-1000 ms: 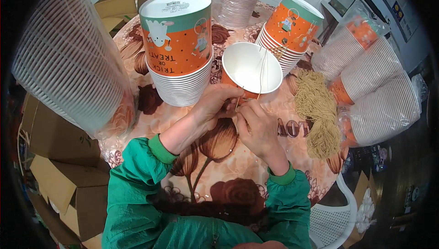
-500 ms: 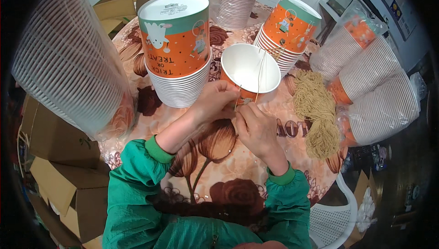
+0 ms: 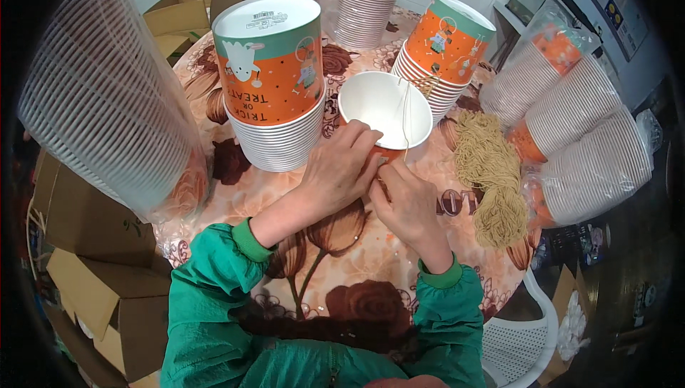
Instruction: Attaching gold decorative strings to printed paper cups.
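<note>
— While your forearms reach in over the patterned worktop (image 3: 389, 267), where are your hands and what have they got?

— Your right hand (image 3: 409, 206) is curled, thumb and forefinger drawn nearly together; your left hand (image 3: 337, 167) arches half closed, its fingers across the near rim of the tub. I can't tell whether either one grips anything. The white-lined orange tub (image 3: 365, 106) sits just beyond, mouth up, with a thin cord (image 3: 404, 120) running across the right part of its opening and down toward your right hand.

— How should they handle for you?

— The tub looks like coated paper, so you'd expect it light, a bit slick, stiff at the rolled rim and easier to dent below; take it by the rim. The cord should be light and limp (fuzzy too, judging by the tan hank (image 3: 492, 181) lying to your right), best pinched close to its end.

— What can't you see?

— Your fingertips, the cord's ends and most of the tub's near wall are covered. Farther back, the tall stacked tubs (image 3: 367, 10) are cut off by the top edge.
</note>
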The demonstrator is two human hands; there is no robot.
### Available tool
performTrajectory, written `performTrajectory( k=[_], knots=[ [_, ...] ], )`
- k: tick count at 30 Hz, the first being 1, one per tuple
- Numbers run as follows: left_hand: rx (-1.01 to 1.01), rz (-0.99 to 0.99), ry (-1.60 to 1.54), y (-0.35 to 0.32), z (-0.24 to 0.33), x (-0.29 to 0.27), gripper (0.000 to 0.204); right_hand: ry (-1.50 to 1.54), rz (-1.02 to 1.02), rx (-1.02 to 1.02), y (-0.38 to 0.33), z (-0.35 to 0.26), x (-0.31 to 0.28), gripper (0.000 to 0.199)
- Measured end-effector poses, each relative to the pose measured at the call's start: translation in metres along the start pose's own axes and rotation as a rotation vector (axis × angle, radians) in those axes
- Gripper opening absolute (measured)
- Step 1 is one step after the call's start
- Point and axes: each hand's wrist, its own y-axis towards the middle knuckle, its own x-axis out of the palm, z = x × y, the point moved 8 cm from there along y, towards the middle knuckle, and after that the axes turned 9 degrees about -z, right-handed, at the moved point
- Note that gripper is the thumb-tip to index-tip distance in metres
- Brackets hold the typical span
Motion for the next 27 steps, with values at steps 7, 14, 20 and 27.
performTrajectory(
  k=[7,14,20,27],
  knots=[
    [-0.048,0.011,-0.057,0.002,-0.015,-0.008,0.026,-0.011,0.124,0.065,0.004,0.022,-0.024,0.021],
    [-0.061,0.0,-0.023,0.003,-0.019,-0.01,0.025,-0.133,0.161,0.22,-0.001,0.048,-0.037,0.031],
    [-0.071,-0.008,-0.069,0.003,-0.02,-0.01,0.026,-0.178,0.043,0.508,-0.005,0.069,-0.042,0.035],
    [-0.083,0.001,-0.09,0.003,-0.023,-0.009,0.026,-0.062,0.292,0.269,-0.007,0.065,-0.048,0.032]
  ],
)
